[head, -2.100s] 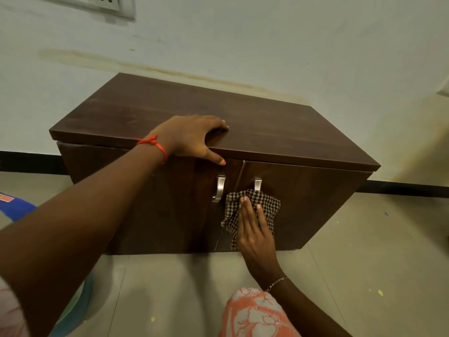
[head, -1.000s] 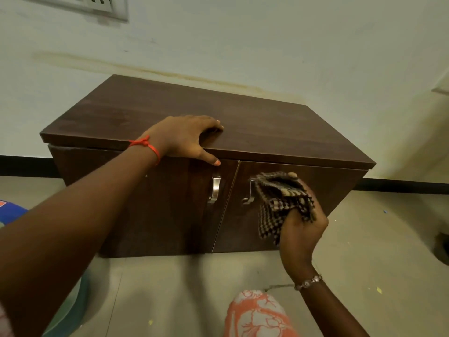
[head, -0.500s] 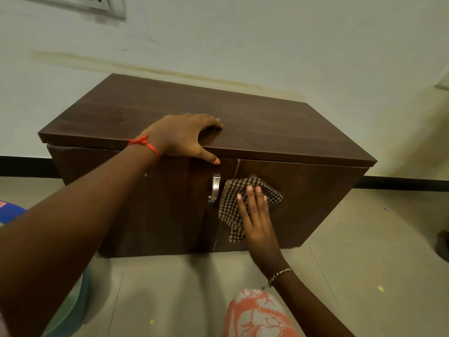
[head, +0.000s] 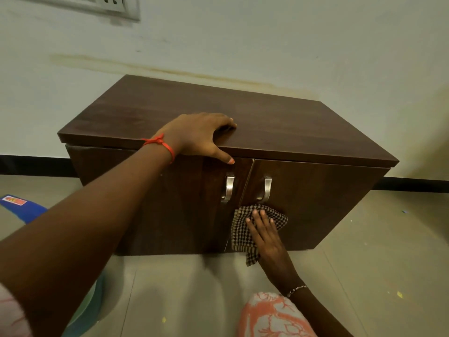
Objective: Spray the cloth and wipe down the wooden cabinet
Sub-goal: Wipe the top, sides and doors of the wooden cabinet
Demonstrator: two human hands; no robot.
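A low dark wooden cabinet [head: 279,125] with two doors and two metal handles [head: 266,189] stands on the floor against the wall. My left hand [head: 199,136] rests flat on the front edge of its top, fingers spread, thumb hanging over the left door. My right hand [head: 266,237] presses a black-and-cream checked cloth [head: 243,233] flat against the lower part of the right door, just below its handle and beside the gap between the doors. A corner of the cloth hangs down to the floor line. No spray bottle is in view.
A blue object [head: 23,207] with a red label lies on the floor at far left. A pale green tub edge [head: 87,310] shows at the lower left under my arm. A socket plate [head: 107,3] is on the wall above. Tiled floor spreads to the right.
My right hand has slid the cloth down the right door from handle height, so the right handle now shows. A second ago it held the cloth bunched off the door. My left hand stayed put.
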